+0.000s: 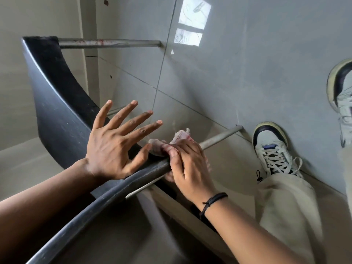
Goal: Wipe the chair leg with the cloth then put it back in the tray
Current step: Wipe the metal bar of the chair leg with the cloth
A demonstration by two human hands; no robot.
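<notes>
A black plastic chair (57,103) stands below me on grey metal legs. My right hand (187,168) is shut on a pale pink cloth (176,139) and presses it around the near metal leg (221,137), right where the leg meets the seat's edge. The cloth bunches out above my fingers. My left hand (116,141) is open with fingers spread, its palm resting on the black seat rim just left of the cloth. A second leg (110,43) runs across the top of the view. No tray is in view.
The floor is grey tile (247,63) with a bright window reflection (192,21). My two white and black sneakers (272,149) and beige trouser leg (285,206) stand right of the chair. A pale wall (38,18) is at left.
</notes>
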